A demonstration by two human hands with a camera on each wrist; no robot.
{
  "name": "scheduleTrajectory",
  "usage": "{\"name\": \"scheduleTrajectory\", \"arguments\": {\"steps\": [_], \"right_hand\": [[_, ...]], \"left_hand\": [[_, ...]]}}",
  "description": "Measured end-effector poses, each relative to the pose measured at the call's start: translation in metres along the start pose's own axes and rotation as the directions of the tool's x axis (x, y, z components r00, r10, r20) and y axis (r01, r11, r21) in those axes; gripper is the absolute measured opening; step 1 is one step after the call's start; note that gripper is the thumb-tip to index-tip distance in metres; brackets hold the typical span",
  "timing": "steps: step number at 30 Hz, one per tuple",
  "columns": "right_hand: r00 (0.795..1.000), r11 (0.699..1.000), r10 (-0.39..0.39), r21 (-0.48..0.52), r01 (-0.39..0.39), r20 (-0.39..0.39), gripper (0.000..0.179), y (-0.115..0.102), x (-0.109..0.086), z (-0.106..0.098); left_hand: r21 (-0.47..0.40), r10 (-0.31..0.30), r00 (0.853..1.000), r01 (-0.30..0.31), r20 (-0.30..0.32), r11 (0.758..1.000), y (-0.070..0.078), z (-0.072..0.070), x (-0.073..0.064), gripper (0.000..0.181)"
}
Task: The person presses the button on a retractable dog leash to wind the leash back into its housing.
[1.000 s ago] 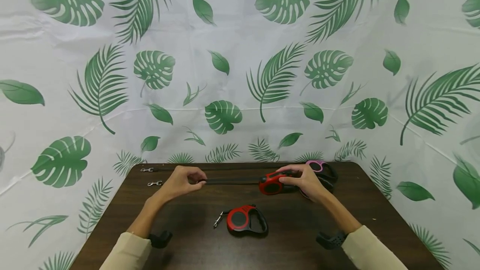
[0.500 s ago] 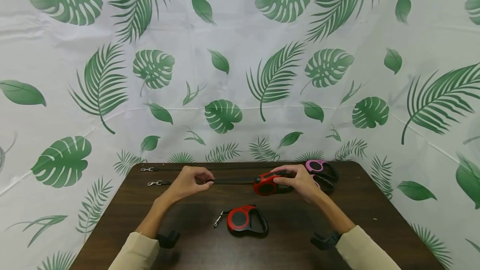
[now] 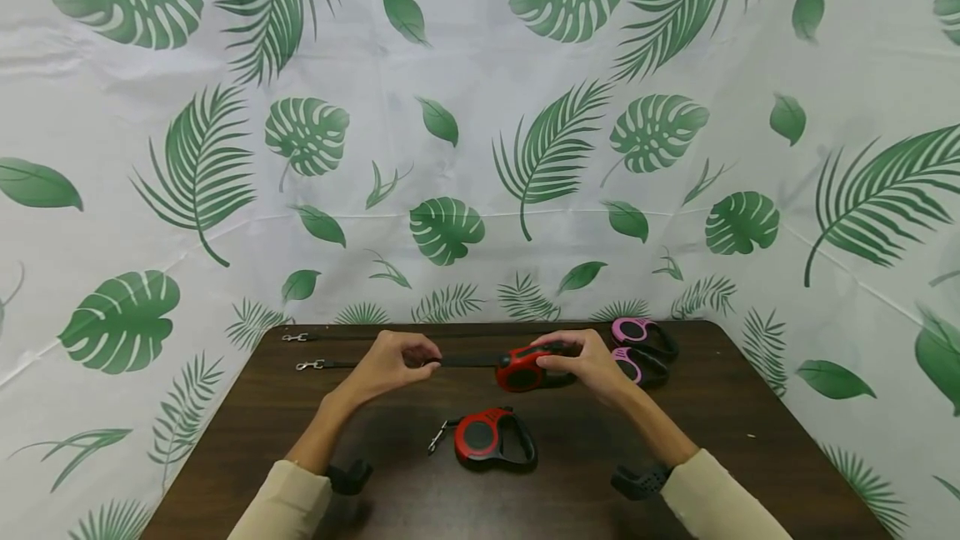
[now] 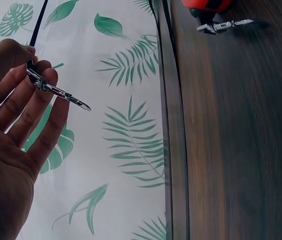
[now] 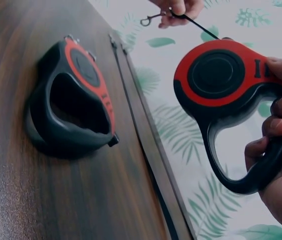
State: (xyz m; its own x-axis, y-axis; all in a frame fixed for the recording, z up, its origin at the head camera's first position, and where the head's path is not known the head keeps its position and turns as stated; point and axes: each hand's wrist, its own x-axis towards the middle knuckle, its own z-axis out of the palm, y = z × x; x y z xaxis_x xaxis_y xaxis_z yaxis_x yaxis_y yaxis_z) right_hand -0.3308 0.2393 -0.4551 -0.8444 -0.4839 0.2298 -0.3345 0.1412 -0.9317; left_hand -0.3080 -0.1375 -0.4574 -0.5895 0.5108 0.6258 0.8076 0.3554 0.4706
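Red reel (image 5: 217, 75) gripped, black strap (image 3: 470, 361) pinched

Readable text: I find none. On the right wrist feed I get dark, bar-shaped marks on the red casing of the held leash (image 5: 216, 72); I can't tell letters from slots. Similar dark marks on the red casing of the lying leash (image 3: 478, 438), down on the desk (image 3: 622, 440); too small to read.
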Motion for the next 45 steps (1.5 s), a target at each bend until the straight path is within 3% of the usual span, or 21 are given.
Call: {"name": "scheduleTrajectory", "arguments": {"steps": [10,21,36,45], "right_hand": [[1.000,1.000,-0.021,0.012,0.020,0.019,0.030,-0.001,0.003,0.010],[0.999,0.999,-0.033,0.013,0.032,0.020,0.029,-0.001,0.008,0.022],[0.999,0.999,-0.031,0.024,0.031,0.021,0.030,0.004,0.010,0.032],[0.996,0.997,-0.083,-0.001,0.083,0.029,0.028,0.006,0.013,0.034]], "left_hand": [[-0.047,-0.010,1.000,0.011,0.010,0.999,0.008,0.011,0.008,0.013],[-0.066,0.037,0.999,-0.036,0.005,0.997,0.010,0.026,0.015,0.013],[-0.133,-0.006,1.000,0.008,0.015,0.991,0.013,0.038,0.017,0.013],[-0.141,-0.014,1.000,0.017,0.019,0.990,0.014,0.041,0.019,0.012]]}}
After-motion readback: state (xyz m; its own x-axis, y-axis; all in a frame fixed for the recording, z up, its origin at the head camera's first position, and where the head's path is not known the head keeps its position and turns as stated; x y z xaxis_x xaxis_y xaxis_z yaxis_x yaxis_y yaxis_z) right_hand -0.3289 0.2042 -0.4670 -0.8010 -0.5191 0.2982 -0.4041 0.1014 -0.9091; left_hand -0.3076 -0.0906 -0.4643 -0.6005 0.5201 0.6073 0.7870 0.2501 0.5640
